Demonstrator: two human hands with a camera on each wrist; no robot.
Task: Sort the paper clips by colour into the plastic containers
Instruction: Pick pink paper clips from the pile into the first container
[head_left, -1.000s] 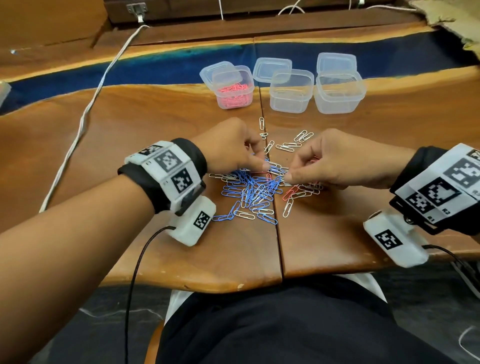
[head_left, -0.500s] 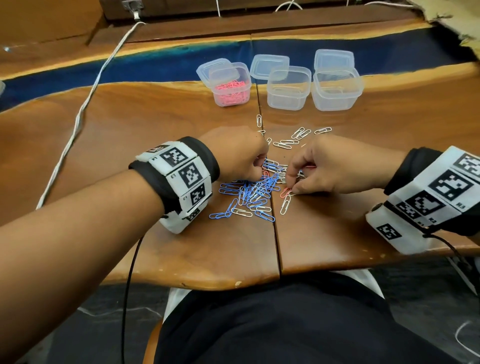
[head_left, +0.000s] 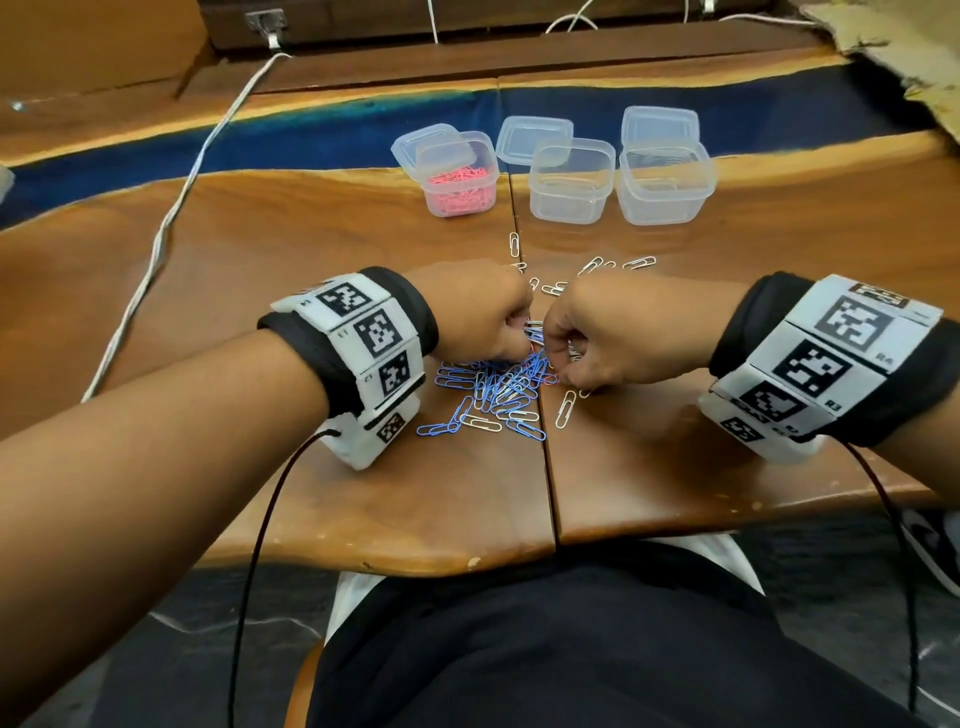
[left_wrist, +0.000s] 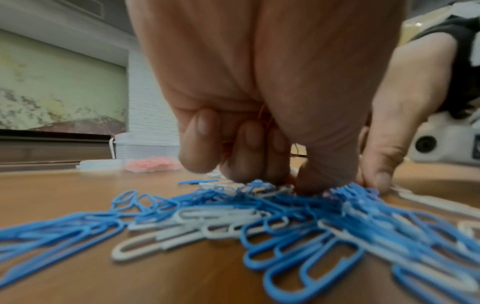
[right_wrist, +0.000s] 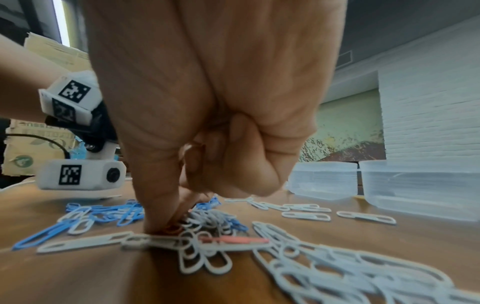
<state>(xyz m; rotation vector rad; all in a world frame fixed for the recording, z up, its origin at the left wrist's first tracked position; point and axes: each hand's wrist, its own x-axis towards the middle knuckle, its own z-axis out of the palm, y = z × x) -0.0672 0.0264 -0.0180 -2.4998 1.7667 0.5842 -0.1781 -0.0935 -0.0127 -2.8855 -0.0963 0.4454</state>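
A pile of blue and white paper clips (head_left: 498, 389) lies on the wooden table (head_left: 311, 249), with a few red ones among them. My left hand (head_left: 522, 338) is down on the far side of the pile with its fingers curled; in the left wrist view red clips (left_wrist: 265, 116) show inside the curled fingers (left_wrist: 246, 148). My right hand (head_left: 553, 364) pinches a red clip (right_wrist: 172, 227) between thumb and forefinger in the heap. Another red clip (right_wrist: 233, 239) lies loose beside it. The pink-filled container (head_left: 460, 176) stands at the back.
Two clear containers (head_left: 569, 182) (head_left: 665, 182) stand right of the pink one, with loose lids (head_left: 535, 137) behind them. White clips (head_left: 597, 265) lie scattered between the pile and the containers. A white cable (head_left: 171, 218) crosses the left of the table.
Both hands have drawn closer together over the pile until they almost touch. The right hand's pinch has shifted left into the heap. The pile has been pushed a little tighter.
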